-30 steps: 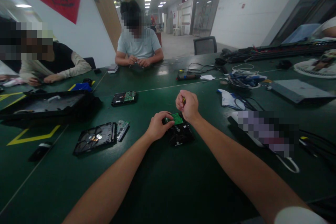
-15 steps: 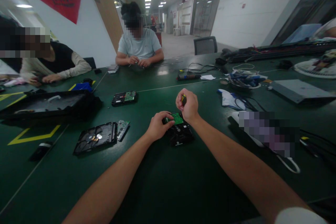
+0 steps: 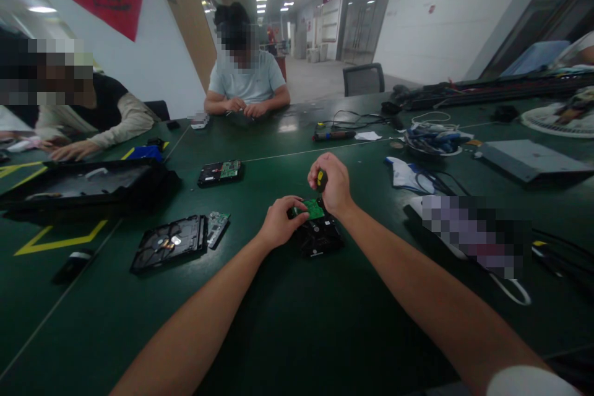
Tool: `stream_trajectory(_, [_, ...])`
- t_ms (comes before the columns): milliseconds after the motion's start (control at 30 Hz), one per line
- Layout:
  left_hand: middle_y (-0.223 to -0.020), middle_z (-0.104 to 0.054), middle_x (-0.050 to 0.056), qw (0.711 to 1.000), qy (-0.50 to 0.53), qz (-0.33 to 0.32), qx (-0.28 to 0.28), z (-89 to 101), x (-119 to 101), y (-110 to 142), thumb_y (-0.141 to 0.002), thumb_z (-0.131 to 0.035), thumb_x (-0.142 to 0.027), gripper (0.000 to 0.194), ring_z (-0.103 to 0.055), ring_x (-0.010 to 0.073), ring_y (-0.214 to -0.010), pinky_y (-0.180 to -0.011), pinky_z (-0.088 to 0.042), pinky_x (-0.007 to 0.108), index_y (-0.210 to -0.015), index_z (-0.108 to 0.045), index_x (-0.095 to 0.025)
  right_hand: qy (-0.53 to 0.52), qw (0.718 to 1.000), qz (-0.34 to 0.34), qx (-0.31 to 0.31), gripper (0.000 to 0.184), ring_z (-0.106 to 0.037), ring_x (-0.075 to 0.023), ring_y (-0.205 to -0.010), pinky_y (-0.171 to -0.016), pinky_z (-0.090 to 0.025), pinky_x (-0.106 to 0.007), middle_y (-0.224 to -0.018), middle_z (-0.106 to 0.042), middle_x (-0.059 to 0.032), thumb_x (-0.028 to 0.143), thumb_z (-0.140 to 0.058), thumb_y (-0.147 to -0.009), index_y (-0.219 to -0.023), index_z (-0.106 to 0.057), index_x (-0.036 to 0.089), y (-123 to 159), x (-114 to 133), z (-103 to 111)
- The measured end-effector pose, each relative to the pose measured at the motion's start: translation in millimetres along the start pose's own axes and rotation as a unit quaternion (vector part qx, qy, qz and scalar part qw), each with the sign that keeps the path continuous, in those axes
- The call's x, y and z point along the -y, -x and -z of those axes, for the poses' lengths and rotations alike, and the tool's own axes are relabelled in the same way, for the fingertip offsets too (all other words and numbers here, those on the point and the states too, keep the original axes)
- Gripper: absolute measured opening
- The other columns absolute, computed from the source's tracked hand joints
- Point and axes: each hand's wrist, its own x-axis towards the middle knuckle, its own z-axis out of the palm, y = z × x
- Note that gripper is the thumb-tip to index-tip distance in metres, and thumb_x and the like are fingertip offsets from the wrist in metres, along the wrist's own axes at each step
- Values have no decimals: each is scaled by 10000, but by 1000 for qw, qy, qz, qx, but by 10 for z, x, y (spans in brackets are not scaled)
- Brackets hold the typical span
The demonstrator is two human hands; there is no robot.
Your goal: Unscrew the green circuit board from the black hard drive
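A black hard drive with a green circuit board lies on the table in front of me. My left hand grips its left side, thumb and fingers over the board's edge. Above the board's far right corner, my right hand is closed around a screwdriver with a black and yellow handle. The screwdriver's tip is hidden by the hand. To the left lie an opened black drive case and a loose circuit board. Farther back is another hard drive.
A large black tray stands at left. On the right are a blurred-out long item, a bowl of cables and a grey metal box. Two people sit across the table.
My right hand has turned slightly and shifted a little left, showing more of the yellow on the handle. My left hand stays put. The person at left has moved a hand.
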Motion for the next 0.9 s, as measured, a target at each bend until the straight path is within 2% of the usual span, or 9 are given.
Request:
stream_trajectory(200, [-1240,-717,66,1000,-6,0,2,-6,24,1,-864,-751,-252,102,-648,276,-1198,-1078,-471,478,-960,-723,-235,-5,999,17,-27,267,-491,-86,-430,-424,-356,-219,-546,-524,69,364,-628,-867,-675,-499,232,-7,11,-6])
stream_trajectory(367, [-1243,-717,65,1000,-5,-1,3,-7,23,3,-863,-752,-245,106,-646,270,-1197,-1088,-460,476,-963,-722,-234,11,999,17,-39,363,-516,-84,-443,-427,-382,-215,-547,-536,59,471,-656,-884,-655,-528,221,-5,24,-24])
stream_trajectory(567, [-1233,-724,57,1000,-2,-2,-2,-14,23,0,-859,-754,-239,100,-657,260,-1188,-1089,-460,462,-954,-724,-234,19,998,9,-59,473,-475,-74,-417,-387,-338,-204,-526,-504,69,631,-637,-887,-672,-526,225,-14,12,-44])
stream_trajectory(900, [-1235,-722,68,1000,1,-1,-3,-2,6,10,-857,-760,-237,107,-652,267,-1193,-1083,-462,470,-959,-725,-230,5,998,19,-58,519,-408,-68,-394,-367,-285,-206,-498,-440,70,648,-566,-929,-639,-467,229,-16,43,-49])
